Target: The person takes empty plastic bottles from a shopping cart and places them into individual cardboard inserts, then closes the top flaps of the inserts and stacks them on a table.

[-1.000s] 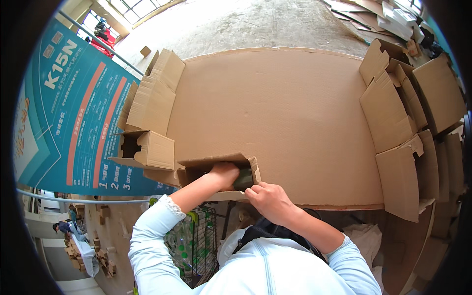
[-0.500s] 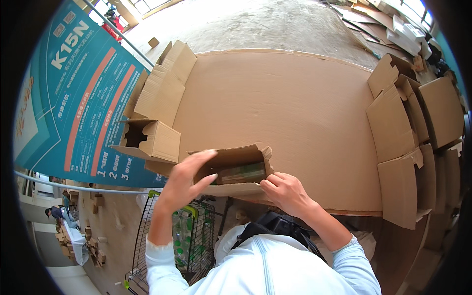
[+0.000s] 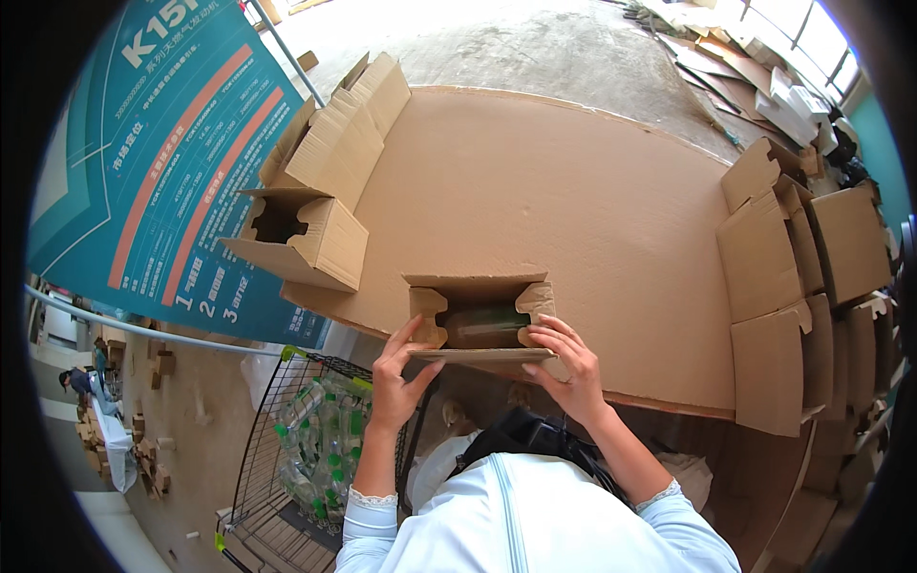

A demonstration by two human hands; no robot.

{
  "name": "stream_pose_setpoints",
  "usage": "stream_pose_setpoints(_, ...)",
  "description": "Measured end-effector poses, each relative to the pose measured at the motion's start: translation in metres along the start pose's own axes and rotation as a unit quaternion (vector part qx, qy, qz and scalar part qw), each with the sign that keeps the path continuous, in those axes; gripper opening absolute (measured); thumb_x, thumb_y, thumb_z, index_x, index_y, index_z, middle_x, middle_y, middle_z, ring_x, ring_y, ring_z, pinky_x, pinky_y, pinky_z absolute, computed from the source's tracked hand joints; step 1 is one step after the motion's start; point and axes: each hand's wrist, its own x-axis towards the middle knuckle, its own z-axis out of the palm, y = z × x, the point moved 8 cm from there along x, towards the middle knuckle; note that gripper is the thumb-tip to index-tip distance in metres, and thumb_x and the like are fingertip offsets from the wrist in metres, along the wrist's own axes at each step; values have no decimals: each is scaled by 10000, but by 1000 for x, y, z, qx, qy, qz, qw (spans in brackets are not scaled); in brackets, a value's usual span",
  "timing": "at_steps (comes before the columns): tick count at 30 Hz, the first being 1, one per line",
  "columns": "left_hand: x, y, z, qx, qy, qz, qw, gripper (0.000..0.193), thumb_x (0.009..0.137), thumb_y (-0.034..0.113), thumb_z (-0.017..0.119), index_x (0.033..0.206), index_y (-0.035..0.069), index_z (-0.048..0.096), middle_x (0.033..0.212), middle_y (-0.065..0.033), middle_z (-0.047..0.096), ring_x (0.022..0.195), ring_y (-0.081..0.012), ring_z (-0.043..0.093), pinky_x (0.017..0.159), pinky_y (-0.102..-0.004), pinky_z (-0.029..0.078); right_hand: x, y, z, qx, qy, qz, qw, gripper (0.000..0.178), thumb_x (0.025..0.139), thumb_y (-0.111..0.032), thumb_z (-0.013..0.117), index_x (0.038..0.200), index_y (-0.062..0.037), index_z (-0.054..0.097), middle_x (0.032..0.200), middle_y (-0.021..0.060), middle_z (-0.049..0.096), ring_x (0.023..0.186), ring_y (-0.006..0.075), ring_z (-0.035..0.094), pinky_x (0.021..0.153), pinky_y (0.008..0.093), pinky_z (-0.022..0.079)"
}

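An open cardboard box (image 3: 482, 356) lies at the near edge of the table, its long flaps standing apart. Inside it rests a clear bottle with a greenish tint (image 3: 482, 328), partly hidden by the two notched end flaps. My left hand (image 3: 394, 380) grips the box at its near left corner, with the thumb under the long near flap and the fingers by the left end flap. At the near right corner my right hand (image 3: 571, 371) holds the box the same way, its fingers over the right end flap.
Cardboard covers the table (image 3: 544, 181). Open boxes (image 3: 334, 244) line its left side, and more boxes (image 3: 774, 277) stack along the right. Below left stands a wire cart (image 3: 253, 477) with several green-capped bottles (image 3: 325, 430). A teal banner (image 3: 181, 181) rises beyond the left edge.
The box has turned squarer to me, and its end flaps now fold inward over the bottle. My left hand has come down from above the opening to the box's near left corner.
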Motion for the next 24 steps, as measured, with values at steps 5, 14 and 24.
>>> stream_pose_setpoints(5,10,-30,-2,-1,64,-96,993,497,794,164,784,1232,16,602,1219,-154,623,1197,-306,570,987,-385,451,8,21,-5,-116,66,56,989,644,729,-48,778,1317,-84,517,1302,160,542,1215,333,508,1011,415,449)
stream_pose_setpoints(14,45,19,-4,167,-12,115,979,779,734,107,789,1422,64,425,1364,-153,476,1301,-357,428,1111,-442,340,50,6,8,-201,-67,-52,976,715,748,-126,763,1392,-57,461,1362,154,476,1339,355,402,1105,449,374)
stream_pose_setpoints(24,41,5,18,205,-197,165,944,1097,621,463,868,1474,51,315,1550,-226,258,1456,-383,231,1182,-562,185,18,7,26,-320,-214,-56,921,786,773,-339,773,1453,-129,439,1580,132,255,1454,366,236,1173,511,269)
